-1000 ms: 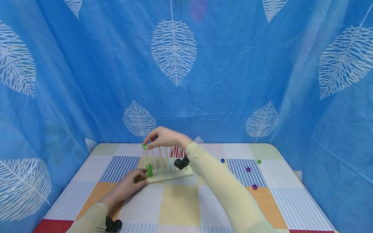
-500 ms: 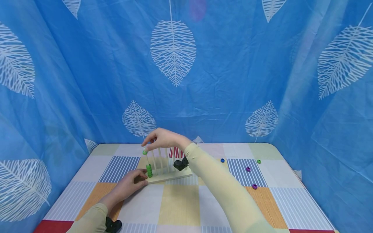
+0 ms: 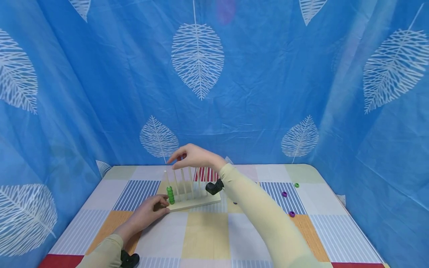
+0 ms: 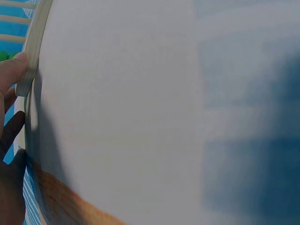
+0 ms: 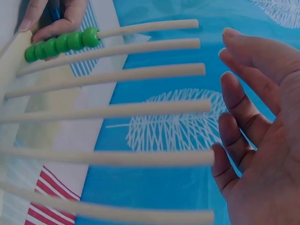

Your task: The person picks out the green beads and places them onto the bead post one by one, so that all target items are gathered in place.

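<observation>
A pale wooden bead rack [image 3: 197, 203] with a row of upright pegs stands left of the table's middle. Its leftmost peg carries a stack of several green beads [image 3: 170, 195], whose upper end of peg sticks out bare. My left hand [image 3: 147, 214] grips the left end of the base; the left wrist view has the thumb [image 4: 13, 70] against the base's front side. Over the peg tops hovers my right hand [image 3: 194, 156], its fingers loosely bent and nothing held. In the right wrist view those fingertips are apart from the peg ends, and the other pegs in sight are bare.
Loose beads lie to the right: a green bead [image 3: 296, 185], a purple bead [image 3: 284, 194] and another purple bead [image 3: 292, 214]. A small dark bead [image 3: 235, 203] shows beside my right sleeve. Blue curtains [image 3: 254, 93] enclose the table's back and sides.
The green bead at the leftmost peg's top has dropped down the peg onto the stack. My right hand has let go of it and moved slightly right. The left hand stays put.
</observation>
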Available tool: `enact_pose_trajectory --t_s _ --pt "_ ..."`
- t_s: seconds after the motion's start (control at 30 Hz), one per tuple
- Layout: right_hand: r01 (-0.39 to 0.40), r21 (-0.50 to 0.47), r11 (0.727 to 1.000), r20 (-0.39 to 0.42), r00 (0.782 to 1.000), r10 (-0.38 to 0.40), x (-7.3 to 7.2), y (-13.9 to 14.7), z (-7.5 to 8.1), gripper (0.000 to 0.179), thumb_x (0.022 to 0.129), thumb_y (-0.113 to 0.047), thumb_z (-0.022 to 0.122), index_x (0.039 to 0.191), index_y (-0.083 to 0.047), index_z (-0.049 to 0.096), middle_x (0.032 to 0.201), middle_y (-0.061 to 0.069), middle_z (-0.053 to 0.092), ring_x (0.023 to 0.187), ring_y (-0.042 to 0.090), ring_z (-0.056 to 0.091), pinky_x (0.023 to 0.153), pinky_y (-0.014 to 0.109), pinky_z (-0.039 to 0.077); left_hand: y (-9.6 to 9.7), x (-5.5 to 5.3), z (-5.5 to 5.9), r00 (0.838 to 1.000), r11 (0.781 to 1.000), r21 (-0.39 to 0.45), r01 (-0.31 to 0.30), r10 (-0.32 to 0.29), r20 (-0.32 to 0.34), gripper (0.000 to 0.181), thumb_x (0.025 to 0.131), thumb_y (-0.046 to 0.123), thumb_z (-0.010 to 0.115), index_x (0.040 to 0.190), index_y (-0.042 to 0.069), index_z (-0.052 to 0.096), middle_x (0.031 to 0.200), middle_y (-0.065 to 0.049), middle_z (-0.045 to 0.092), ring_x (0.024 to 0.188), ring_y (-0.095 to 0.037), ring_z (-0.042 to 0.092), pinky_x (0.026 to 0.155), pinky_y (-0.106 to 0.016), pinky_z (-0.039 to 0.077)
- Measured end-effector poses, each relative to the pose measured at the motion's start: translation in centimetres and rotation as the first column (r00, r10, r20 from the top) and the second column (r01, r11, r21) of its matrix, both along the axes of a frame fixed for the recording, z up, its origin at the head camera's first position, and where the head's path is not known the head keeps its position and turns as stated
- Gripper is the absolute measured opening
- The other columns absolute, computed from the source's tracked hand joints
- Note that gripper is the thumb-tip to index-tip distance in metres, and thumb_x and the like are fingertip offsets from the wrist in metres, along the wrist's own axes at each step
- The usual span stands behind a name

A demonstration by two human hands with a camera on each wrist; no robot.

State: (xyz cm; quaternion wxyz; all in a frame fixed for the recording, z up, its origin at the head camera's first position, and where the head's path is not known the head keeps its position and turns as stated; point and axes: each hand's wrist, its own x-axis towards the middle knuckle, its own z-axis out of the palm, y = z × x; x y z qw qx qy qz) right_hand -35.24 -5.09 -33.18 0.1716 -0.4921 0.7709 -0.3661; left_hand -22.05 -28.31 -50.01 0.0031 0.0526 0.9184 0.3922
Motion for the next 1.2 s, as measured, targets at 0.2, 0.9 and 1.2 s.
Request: enact_pose_trajectory --t_s 0.2,0.9,1.2 --pt "0.033 -0.041 0.999 -0.012 0.999 -0.033 0.0 1.9 0.5 0.027 0.097 -0.028 0.072 0.123 -0.022 0.075 0.121 -0.003 0.067 0.103 0.016 0.061 0.085 0.031 0.054 0.2 0.1 0.0 1.000 1.000 -0.014 -0.017 0.017 -0.003 0.012 0.092 0.020 0.079 0.097 0.022 0.069 0.138 -0.011 0.062 0.131 -0.039 0.053 0.112 -0.061 0.038" --pt "0.281 -0.081 0.956 0.004 0.960 -0.281 -0.5 11.4 -0.2 0.026 0.095 -0.042 0.073 0.119 -0.032 0.075 0.119 -0.007 0.068 0.099 0.032 0.058 0.077 0.046 0.053 0.5 0.1 0.0 0.999 0.999 -0.016 -0.047 0.047 0.019 0.013 0.091 0.019 0.080 0.097 0.021 0.069 0.139 -0.014 0.061 0.134 -0.042 0.050 0.113 -0.062 0.035" --pt "0.384 -0.042 0.922 0.022 0.923 -0.384 -0.1 15.2 -2.8 0.026 0.095 -0.039 0.074 0.119 -0.028 0.076 0.115 -0.008 0.069 0.097 0.030 0.058 0.075 0.040 0.052 0.5 0.0 -0.2 0.999 0.999 -0.002 -0.045 0.045 0.021 0.014 0.090 0.018 0.080 0.096 0.022 0.068 0.139 -0.013 0.061 0.134 -0.041 0.050 0.113 -0.062 0.036"
